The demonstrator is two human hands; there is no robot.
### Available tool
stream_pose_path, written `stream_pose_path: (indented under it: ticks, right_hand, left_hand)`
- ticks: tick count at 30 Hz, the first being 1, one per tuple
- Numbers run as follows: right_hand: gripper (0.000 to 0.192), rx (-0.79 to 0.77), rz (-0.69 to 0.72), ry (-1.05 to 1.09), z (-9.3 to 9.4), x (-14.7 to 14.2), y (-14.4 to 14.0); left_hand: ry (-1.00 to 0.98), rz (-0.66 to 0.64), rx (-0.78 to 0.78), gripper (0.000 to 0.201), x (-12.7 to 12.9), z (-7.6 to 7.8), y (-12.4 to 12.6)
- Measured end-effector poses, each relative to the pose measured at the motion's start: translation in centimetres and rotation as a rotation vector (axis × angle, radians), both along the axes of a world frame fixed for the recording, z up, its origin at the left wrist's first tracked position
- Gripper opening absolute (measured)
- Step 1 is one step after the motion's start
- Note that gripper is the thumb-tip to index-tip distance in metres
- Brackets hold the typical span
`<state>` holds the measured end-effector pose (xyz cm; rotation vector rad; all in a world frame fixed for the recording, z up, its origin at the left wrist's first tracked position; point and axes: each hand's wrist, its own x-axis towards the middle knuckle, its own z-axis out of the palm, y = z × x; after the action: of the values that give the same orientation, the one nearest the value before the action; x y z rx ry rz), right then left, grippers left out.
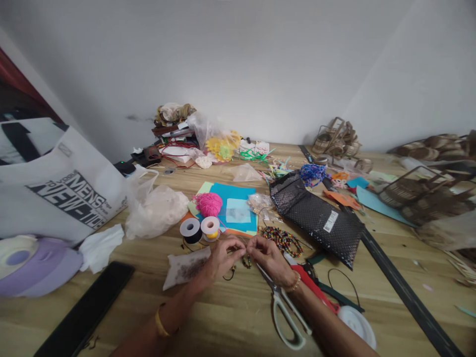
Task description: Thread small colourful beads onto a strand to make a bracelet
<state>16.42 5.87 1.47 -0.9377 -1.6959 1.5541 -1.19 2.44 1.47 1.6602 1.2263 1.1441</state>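
Note:
My left hand (pixel 225 255) and my right hand (pixel 268 255) meet over the middle of the table, both with thumb and fingers pinched together. A thin beaded cord (pixel 247 261) runs between them, and small dark and coloured beads hang just below the fingertips. The exact spot of each grip is too small to make out. Under my right wrist lie scissors (pixel 284 317) with pale handles, their blades pointing toward the hands. A coil of multicoloured beads (pixel 284 240) rests just beyond my right hand. Beside my left hand lies a clear packet (pixel 186 267) with small dark pieces.
Beyond my hands are a black thread spool (pixel 191 230), a yellow thread spool (pixel 210 228), pink yarn (pixel 208 204) and blue sheets (pixel 234 191). A black padded mailer (pixel 316 215), red-handled tool (pixel 314 287) and white round lid (pixel 356 325) lie right. A phone (pixel 87 307) lies left.

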Motion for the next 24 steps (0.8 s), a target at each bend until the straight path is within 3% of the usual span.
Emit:
stream_pose_path:
  ticks: [4, 7, 24]
  right_hand:
    - [0.043, -0.014, 0.006, 0.01, -0.29, 0.0, 0.1]
    - [0.042, -0.024, 0.002, 0.027, -0.4, -0.02, 0.09]
    - [0.028, 0.22, 0.022, -0.088, -0.63, 0.52, 0.29]
  left_hand:
    - [-0.14, -0.055, -0.235, 0.026, -0.23, 0.1, 0.28]
    - [-0.195, -0.066, -0.316, 0.031, -0.24, 0.19, 0.39]
    - [-0.191, -0.073, -0.288, 0.035, -0.35, -0.16, 0.37]
